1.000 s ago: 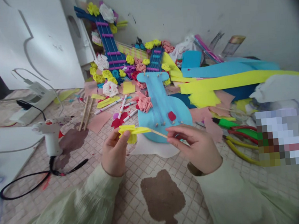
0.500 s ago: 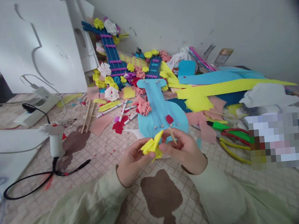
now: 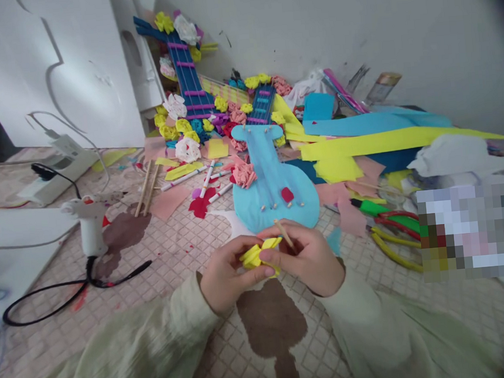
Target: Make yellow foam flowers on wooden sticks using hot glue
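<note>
Between my hands is a folded piece of yellow crepe paper (image 3: 253, 257). My left hand (image 3: 226, 273) grips its left side, thumb in front and fingers behind. With thumb and fingers, my right hand (image 3: 309, 260) pinches the paper's right side. A thin wooden stick (image 3: 283, 233) is also held in my right hand, slanting up from between the fingers. Just beyond lies a light blue guitar-shaped cutout (image 3: 273, 181), with small pegs, a dark red patch and a pink paper flower (image 3: 244, 175) at its left edge.
At left, a white glue gun (image 3: 91, 226) stands near a power strip (image 3: 54, 177). Markers (image 3: 207, 178) and wooden sticks (image 3: 148, 189) lie farther in. Decorated blue guitar shapes (image 3: 189, 77) lean at the back. Yellow and blue paper strips (image 3: 376, 144) and yellow-handled scissors (image 3: 390, 250) are at right.
My right thumb and fingers have come over the yellow paper. Its upright tip is now folded down and the paper looks more compact. The view has shifted slightly.
</note>
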Tool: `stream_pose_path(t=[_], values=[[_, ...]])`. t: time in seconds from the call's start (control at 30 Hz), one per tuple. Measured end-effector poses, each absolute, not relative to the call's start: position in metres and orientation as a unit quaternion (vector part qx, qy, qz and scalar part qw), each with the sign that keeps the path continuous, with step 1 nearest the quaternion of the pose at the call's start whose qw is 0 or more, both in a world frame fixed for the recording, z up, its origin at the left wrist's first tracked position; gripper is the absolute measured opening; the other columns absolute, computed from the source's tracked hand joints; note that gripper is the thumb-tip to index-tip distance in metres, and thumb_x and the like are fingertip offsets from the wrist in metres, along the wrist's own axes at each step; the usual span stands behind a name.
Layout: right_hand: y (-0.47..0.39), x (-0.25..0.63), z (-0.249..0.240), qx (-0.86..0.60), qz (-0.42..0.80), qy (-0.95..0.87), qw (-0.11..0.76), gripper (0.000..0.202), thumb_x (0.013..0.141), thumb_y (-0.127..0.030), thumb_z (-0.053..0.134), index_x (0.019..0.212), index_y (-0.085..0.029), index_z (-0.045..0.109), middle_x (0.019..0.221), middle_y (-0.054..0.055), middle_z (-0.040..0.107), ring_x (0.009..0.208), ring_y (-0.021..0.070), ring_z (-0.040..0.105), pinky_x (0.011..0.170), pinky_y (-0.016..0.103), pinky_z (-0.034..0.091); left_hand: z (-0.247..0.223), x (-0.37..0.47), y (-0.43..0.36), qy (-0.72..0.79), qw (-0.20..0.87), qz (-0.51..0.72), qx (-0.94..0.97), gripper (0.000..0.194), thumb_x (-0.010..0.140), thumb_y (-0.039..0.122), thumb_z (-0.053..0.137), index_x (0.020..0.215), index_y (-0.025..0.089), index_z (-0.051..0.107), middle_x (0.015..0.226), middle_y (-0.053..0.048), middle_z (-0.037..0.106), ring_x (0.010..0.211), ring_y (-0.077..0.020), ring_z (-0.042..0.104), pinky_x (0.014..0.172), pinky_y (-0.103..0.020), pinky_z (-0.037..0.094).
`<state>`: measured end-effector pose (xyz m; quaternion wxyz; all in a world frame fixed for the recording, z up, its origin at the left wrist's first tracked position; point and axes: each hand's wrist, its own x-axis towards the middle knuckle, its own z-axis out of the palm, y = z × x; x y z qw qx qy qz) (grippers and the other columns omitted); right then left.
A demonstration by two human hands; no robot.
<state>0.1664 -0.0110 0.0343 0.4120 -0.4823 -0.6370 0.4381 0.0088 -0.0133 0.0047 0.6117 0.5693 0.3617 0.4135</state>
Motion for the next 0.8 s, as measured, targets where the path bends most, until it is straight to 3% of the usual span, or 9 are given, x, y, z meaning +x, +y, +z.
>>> stream_pose_path(t=[0.2,0.8], values=[[-0.0105,0.1699,0.0309,-0.49,0.487,-0.592,0.415,0.025,0.065,-0.033,0.066,0.083,-0.017,0.063,0.073,0.002,0.057,0.059,0.0112,0.051,0.053,0.025,0.043,0.0066,0.0102,-0.0123,0.32,0.639,0.466,0.522,0.027,0.065,0.016,0.068,0.09,0.016,0.058,0.079,-0.002,0.062,0.07,-0.0107,0.058,0.062,-0.021,0.047],[-0.0131,0.1718,0.0343,-0.468,0.48,-0.625,0.4,0.016,0.075,-0.024,0.055,0.09,-0.02,0.059,0.079,0.001,0.053,0.063,0.0109,0.05,0.055,0.024,0.043,0.0089,0.0056,-0.0153,0.341,0.6,0.51,0.514,0.016,0.07,0.014,0.064,0.085,0.017,0.059,0.085,-0.003,0.061,0.081,-0.0131,0.058,0.074,-0.025,0.047]])
